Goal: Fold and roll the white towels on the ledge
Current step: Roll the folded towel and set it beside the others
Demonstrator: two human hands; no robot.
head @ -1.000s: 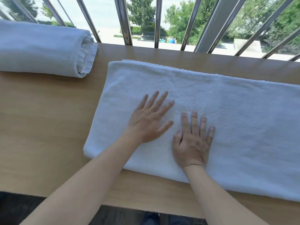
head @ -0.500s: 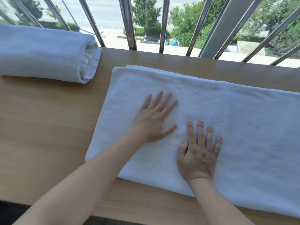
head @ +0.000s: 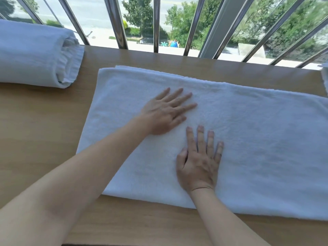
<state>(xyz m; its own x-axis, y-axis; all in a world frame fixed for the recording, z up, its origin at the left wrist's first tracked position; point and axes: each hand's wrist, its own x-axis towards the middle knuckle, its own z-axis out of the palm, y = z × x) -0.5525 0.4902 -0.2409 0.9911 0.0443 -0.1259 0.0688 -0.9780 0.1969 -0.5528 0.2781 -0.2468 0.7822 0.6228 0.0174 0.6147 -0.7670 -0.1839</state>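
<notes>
A white towel (head: 257,139), folded into a long flat strip, lies across the wooden ledge (head: 39,132) and runs off the right side of the view. My left hand (head: 166,112) rests flat on its left-middle part with fingers straight and spread. Just below and to the right, my right hand (head: 198,162) presses flat on the same towel, fingers straight and pointing away from me. A second white towel, rolled into a thick cylinder (head: 33,54), lies at the far left of the ledge with its spiral end facing right.
Slanted metal railing bars (head: 117,23) stand along the far edge of the ledge, with street and trees beyond. A bit of another white cloth (head: 324,77) shows at the right edge. Bare wood lies between the rolled towel and the flat one.
Both hands have stayed flat on the towel, sliding slightly rightward across it. The view has tilted down a little, so towels and ledge sit lower in the frame.
</notes>
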